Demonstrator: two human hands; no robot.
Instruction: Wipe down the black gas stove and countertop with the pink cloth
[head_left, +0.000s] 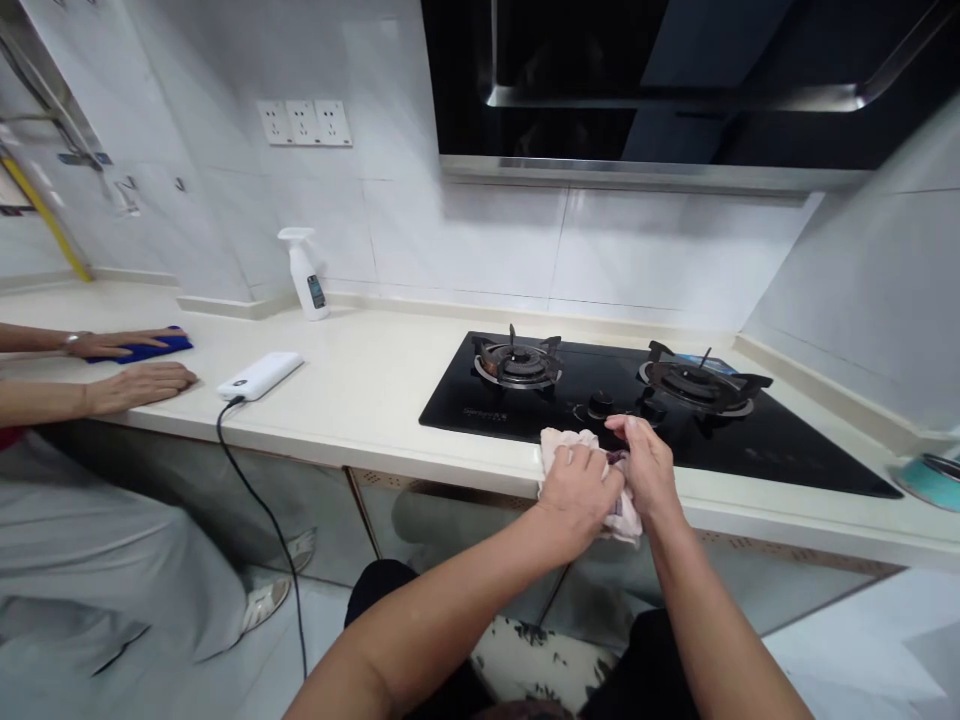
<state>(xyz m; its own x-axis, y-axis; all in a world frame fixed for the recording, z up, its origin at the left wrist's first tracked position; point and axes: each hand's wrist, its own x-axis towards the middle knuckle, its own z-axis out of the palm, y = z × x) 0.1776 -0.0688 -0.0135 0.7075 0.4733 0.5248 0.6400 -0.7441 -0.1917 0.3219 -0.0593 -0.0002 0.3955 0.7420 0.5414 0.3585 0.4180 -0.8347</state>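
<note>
A pale, crumpled cloth point(624, 522) with a dark patch lies at the counter's front edge, partly hanging over it. My left hand point(581, 495) grips the cloth from above, its fingers bent into the fabric. At the cloth's right side is my right hand point(649, 462), fingers drawn together and touching the fabric; their tips are partly hidden. Just beyond both hands is the black gas hob point(787, 455), with a control knob point(600, 402) close to my right fingertips. The left burner point(519, 365) and right burner point(697, 385) carry dark pan supports.
On the counter point(375, 400) stand a white spray bottle point(306, 275) and a white device point(260, 375) with a black cable. At far left, a co-worker's hand point(131, 343) rests on a blue cloth point(161, 346). A range hood point(652, 100) overhangs the hob.
</note>
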